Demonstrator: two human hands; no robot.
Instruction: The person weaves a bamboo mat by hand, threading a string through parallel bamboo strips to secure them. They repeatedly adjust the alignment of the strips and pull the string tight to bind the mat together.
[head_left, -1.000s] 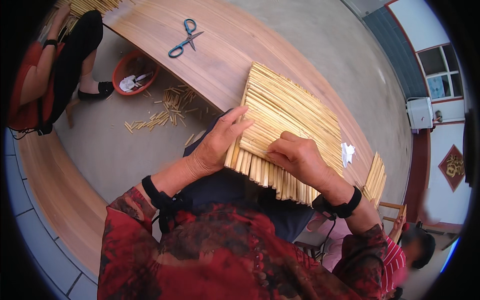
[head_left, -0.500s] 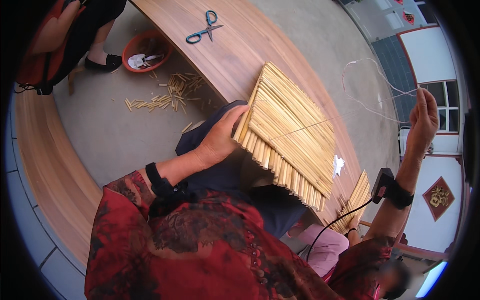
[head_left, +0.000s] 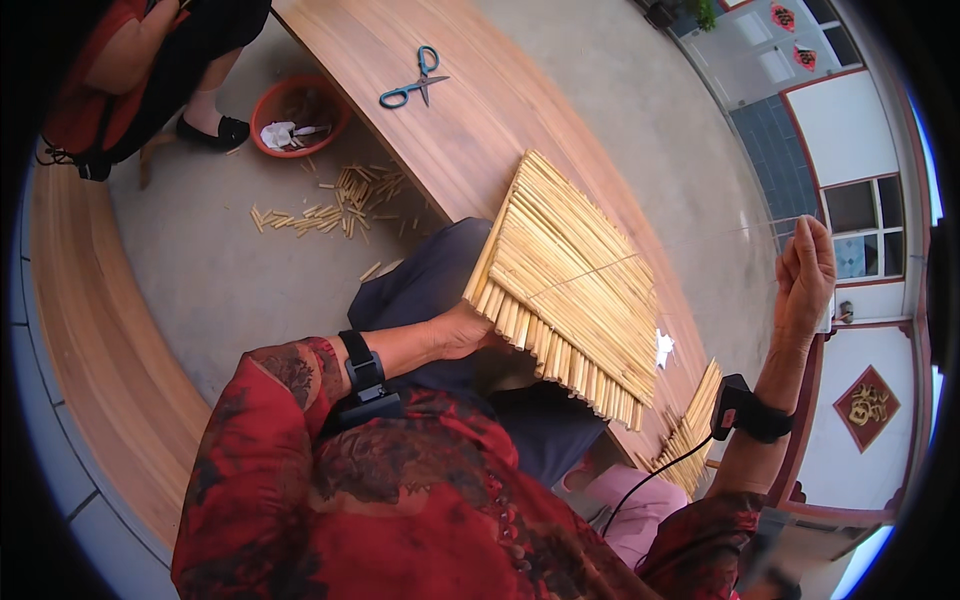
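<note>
"Two hands share the work: the left hand holds the near corner of the stalk mat, its fingers partly hidden."

"If that grip loosens?"

"The mat, slanted over the lap and surface, could slide."

"And the thread?"

"The right hand pinches it, well out to the side — too hard a pull could snap it or pucker the mat."

"The scissors?"

"Farther up the surface, blades parted — a careless reach could nick someone."
</note>
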